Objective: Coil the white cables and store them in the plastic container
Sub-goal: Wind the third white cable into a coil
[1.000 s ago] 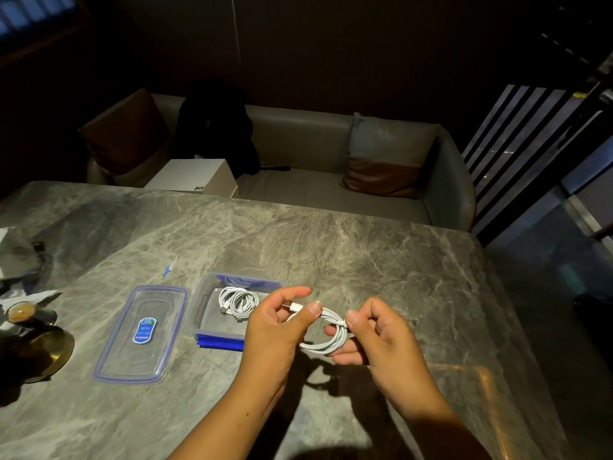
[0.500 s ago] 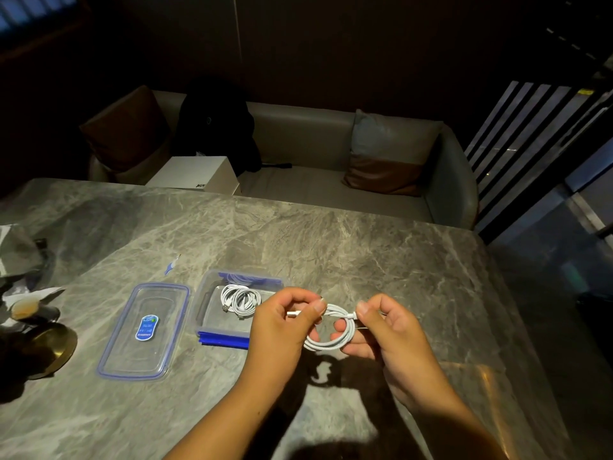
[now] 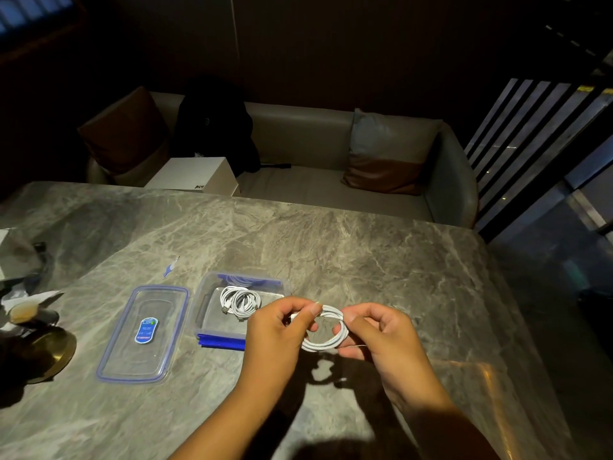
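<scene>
Since the earlier frame both hands have drawn slightly closer, tightening the white cable [image 3: 326, 333] into a small round loop. Head view: left hand [image 3: 275, 340] has its grip pinching the plug end at the loop's upper left; right hand [image 3: 381, 336] has its grip pressed on the loop's right side. The loop hangs above the grey marbled surface [image 3: 365, 254], just right of the clear plastic container [image 3: 212, 310], so the left hand is nearer. Inside that container lies another coiled white cable [image 3: 239, 300]. Left of the container rests its flat, blue-rimmed lid [image 3: 142, 333]. The cord looks thin, smooth and springy.
</scene>
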### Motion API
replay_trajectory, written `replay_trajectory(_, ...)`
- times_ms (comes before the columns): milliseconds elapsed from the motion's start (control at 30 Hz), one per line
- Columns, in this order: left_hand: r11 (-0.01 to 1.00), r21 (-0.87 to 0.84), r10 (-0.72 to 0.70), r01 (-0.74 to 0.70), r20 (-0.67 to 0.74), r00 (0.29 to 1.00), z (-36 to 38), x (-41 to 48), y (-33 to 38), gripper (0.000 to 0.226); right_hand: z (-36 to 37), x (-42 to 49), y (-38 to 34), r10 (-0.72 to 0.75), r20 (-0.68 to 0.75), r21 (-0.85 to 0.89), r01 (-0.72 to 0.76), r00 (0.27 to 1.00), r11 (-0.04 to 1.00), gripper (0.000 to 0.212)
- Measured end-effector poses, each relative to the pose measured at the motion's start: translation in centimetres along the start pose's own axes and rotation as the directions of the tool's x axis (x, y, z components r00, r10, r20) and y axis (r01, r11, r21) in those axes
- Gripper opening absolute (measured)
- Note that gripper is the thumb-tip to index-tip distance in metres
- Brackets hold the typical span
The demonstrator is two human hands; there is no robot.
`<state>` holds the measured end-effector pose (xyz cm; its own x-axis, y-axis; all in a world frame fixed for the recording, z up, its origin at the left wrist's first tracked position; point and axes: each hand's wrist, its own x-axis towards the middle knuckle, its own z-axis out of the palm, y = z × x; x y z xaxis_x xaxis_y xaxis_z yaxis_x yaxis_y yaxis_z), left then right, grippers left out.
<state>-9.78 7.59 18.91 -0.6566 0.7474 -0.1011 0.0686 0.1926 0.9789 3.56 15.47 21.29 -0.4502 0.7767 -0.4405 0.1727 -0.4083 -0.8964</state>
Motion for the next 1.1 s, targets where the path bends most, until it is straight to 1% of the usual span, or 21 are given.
replay_trajectory(67,1.0,-0.016,-0.018,0.018,0.009,1.0,-0.1,0.0,-0.1,0.012,-0.1,0.1,-0.2,-0.022,0.008,0.01,0.022,1.0,1.0,0.013)
replay_trajectory(167,0.99,-0.127,-0.061,0.066,0.047,0.997,-0.2,0.1,-0.1,0.012,-0.1,0.1,-0.2,-0.047,0.016,0.061,0.046,0.999,0.997,0.012)
replay_trajectory(233,0.982,-0.168,-0.078,0.089,0.067,0.995,-0.4,0.2,-0.2,0.013,0.1,0.1,0.1,-0.067,0.016,0.066,0.066,0.998,0.996,0.012)
replay_trajectory(333,0.981,-0.172,-0.076,0.093,0.107,0.991,-0.7,0.3,-0.4,0.014,0.4,0.5,0.4,-0.097,0.012,0.024,0.096,0.995,0.995,0.013)
replay_trajectory(467,0.976,-0.182,-0.087,0.118,0.172,0.981,-1.6,0.5,-0.8,0.006,0.5,1.4,0.5,-0.118,0.001,0.017,0.118,0.993,0.993,0.017)
replay_trajectory(600,0.971,-0.135,-0.147,0.195,0.304,0.941,-2.9,1.2,-1.5,0.014,0.6,2.5,1.1,-0.083,0.014,0.011,0.083,0.996,0.996,0.014)
replay_trajectory(667,0.963,-0.114,-0.194,0.246,0.342,0.92,-3.5,1.7,-2.1,0.017,0.6,3.4,1.6,-0.064,0.032,-0.009,0.065,0.997,0.998,0.013)
replay_trajectory(767,0.96,-0.099,-0.221,0.263,0.312,0.924,-4.5,2.5,-3.0,0.015,1.4,5.1,2.1,-0.049,0.095,-0.05,0.054,0.994,0.997,0.012)
replay_trajectory(933,0.96,-0.112,-0.235,0.258,0.186,0.954,-6.4,4.1,-3.9,0.014,4.3,8.4,2.7,-0.054,0.144,-0.164,0.078,0.988,0.983,0.01)
replay_trajectory(967,0.963,-0.094,-0.236,0.253,0.156,0.959,-6.8,4.5,-4.3,0.013,5.0,9.2,2.9,-0.022,0.136,-0.187,0.047,0.991,0.981,0.01)
replay_trajectory(1033,0.972,-0.011,-0.231,0.234,0.119,0.966,-7.6,5.6,-5.3,0.011,6.4,10.6,3.7,0.087,0.106,-0.2,-0.065,0.991,0.978,0.011)
replay_trajectory(1100,0.969,0.058,-0.247,0.242,0.11,0.963,-8.4,6.9,-6.7,0.009,7.8,11.9,4.7,0.183,0.093,-0.164,-0.166,0.979,0.972,0.013)
